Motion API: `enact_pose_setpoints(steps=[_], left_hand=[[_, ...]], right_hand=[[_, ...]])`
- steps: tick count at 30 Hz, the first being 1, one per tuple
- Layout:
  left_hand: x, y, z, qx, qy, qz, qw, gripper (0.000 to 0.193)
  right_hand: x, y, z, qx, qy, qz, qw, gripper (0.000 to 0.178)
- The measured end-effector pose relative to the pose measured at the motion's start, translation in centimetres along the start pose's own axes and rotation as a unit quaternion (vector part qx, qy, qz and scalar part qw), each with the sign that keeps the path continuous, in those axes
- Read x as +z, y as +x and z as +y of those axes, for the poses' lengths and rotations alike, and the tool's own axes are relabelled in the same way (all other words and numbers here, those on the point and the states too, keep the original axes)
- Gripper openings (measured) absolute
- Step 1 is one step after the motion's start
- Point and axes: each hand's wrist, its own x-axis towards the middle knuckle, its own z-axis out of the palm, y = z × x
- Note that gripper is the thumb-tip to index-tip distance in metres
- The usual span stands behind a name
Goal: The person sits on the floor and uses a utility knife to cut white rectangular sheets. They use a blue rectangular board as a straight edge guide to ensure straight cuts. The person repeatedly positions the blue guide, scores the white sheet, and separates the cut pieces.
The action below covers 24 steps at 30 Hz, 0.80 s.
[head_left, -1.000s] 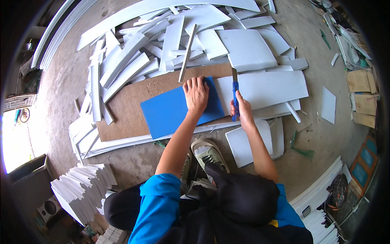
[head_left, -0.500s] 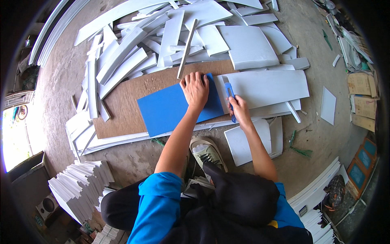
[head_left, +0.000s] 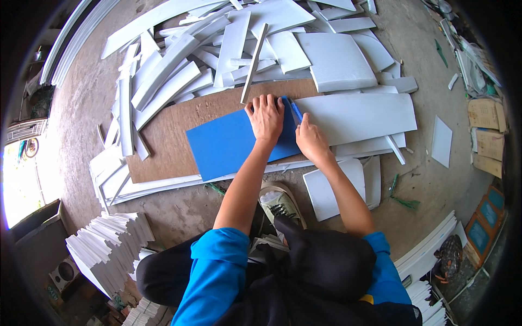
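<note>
My left hand (head_left: pixel 266 119) lies flat with its fingers stretched on a blue rectangular sheet (head_left: pixel 225 146), pressing near its right part. In my right hand (head_left: pixel 312 140) is a blue utility knife (head_left: pixel 296 111), held closed in the fingers. The knife's tip end is at the far right corner of the blue sheet, along the edge where it meets a white panel (head_left: pixel 361 117). Its blade is too small to make out. Both sheets lie on a brown wooden board (head_left: pixel 157 149). A narrow white strip (head_left: pixel 254 62) stretches away beyond my left fingertips.
Beyond the board is a loose heap of white offcuts (head_left: pixel 190 60). More white pieces (head_left: pixel 335 187) lie on the floor by my shoe (head_left: pixel 280 201). A stack of white sheets (head_left: pixel 111 250) stands at near left; cardboard boxes (head_left: pixel 486 114) are at far right.
My right hand has moved left and slightly forward, bringing the knife from over the white panel to the blue sheet's right edge. My left hand stays on the sheet.
</note>
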Motion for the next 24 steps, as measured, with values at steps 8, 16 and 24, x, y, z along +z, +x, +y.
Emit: enact_pose_setpoints(steps=[8, 16, 24], left_hand=[[-0.3, 0.1, -0.1, -0.004, -0.021, 0.012, 1.000, 0.024], [-0.1, 0.1, -0.3, -0.003, -0.010, 0.015, 1.000, 0.025], [-0.1, 0.0, -0.1, -0.001, 0.013, 0.025, 1.000, 0.027]], right_hand=[[-1.8, 0.5, -1.6, -0.050, -0.089, 0.002, 0.995, 0.038], [-0.9, 2.5, -1.4, -0.082, -0.064, 0.010, 0.995, 0.035], [-1.8, -0.2, -1.1, -0.056, -0.019, -0.046, 0.997, 0.026]])
